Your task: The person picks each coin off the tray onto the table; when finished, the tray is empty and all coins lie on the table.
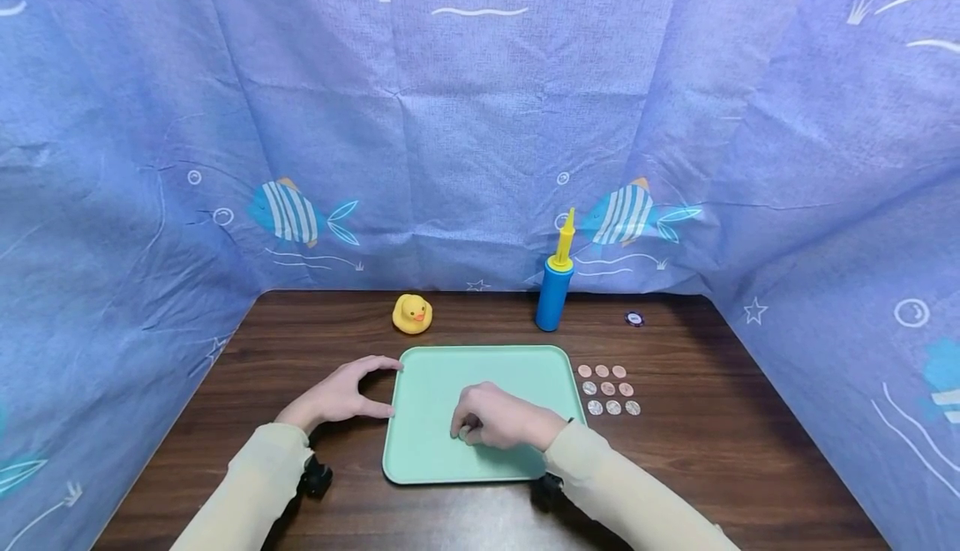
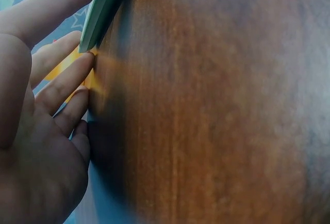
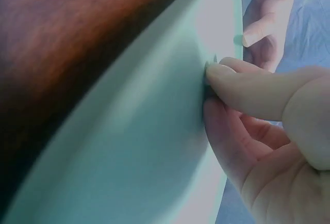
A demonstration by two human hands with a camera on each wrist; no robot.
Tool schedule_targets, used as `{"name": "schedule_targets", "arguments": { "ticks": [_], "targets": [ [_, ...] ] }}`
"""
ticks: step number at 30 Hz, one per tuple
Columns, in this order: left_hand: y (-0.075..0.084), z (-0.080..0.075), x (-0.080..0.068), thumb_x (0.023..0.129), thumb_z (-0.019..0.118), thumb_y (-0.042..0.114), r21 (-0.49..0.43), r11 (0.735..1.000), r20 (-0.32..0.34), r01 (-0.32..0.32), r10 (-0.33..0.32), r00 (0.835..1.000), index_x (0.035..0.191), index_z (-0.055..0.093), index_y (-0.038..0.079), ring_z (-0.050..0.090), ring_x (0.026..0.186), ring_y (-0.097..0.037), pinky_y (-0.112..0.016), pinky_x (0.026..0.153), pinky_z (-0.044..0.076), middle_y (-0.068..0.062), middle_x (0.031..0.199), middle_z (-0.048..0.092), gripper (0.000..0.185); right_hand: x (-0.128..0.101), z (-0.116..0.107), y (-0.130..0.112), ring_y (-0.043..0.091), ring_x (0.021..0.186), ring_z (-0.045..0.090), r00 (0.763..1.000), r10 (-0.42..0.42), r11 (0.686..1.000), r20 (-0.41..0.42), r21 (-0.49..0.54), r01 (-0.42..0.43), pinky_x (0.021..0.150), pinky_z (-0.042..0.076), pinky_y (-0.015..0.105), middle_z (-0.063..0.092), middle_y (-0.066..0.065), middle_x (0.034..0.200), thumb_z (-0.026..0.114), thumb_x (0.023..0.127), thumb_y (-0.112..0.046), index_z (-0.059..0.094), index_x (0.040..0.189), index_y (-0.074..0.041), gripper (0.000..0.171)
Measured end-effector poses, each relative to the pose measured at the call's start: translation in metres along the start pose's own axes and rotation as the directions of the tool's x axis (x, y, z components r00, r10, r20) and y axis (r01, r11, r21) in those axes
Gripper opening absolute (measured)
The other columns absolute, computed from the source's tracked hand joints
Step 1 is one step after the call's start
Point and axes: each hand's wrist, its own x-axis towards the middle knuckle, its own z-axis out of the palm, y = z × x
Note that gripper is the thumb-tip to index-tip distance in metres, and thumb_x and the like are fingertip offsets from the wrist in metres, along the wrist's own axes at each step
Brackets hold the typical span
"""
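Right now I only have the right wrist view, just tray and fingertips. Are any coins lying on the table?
Observer: Yes, nine coins lie in three rows on the table, just right of the tray.
Operator: My right hand pinches a small disc against the tray. What stands behind the tray?
Observer: A rubber duck and a blue pump, both at the table's far edge.
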Motion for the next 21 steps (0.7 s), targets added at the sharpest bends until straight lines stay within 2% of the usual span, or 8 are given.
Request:
{"name": "schedule_targets", "arguments": {
  "ticks": [8,21],
  "targets": [
    [-0.001,0.0,0.0,0.083,0.088,0.05,0.003,1.0,0.005,0.005,-0.005,1.0,0.146,0.059,0.029,0.044,0.148,-0.032,-0.06,0.117,0.037,-0.003,0.156,0.051,0.073,-0.006,0.0,0.009,-0.004,0.086,0.066,0.997,0.078,0.992,-0.012,0.104,-0.077,0.079,0.053,0.012,0.078,-0.006,0.094,0.077,0.093,0.001,0.082,0.1,-0.011,0.015],
    [-0.001,0.0,0.0,0.083,0.089,0.05,-0.015,1.0,0.004,0.009,-0.008,1.0,0.146,0.059,0.03,0.043,0.148,-0.033,-0.061,0.118,0.036,-0.002,0.156,0.051,0.072,-0.03,-0.014,0.027,-0.001,0.083,0.069,0.989,0.139,0.956,-0.059,0.27,-0.118,0.081,0.058,0.022,0.079,-0.003,0.093,0.079,0.091,-0.002,0.082,0.101,-0.007,0.011]
  ]
}}
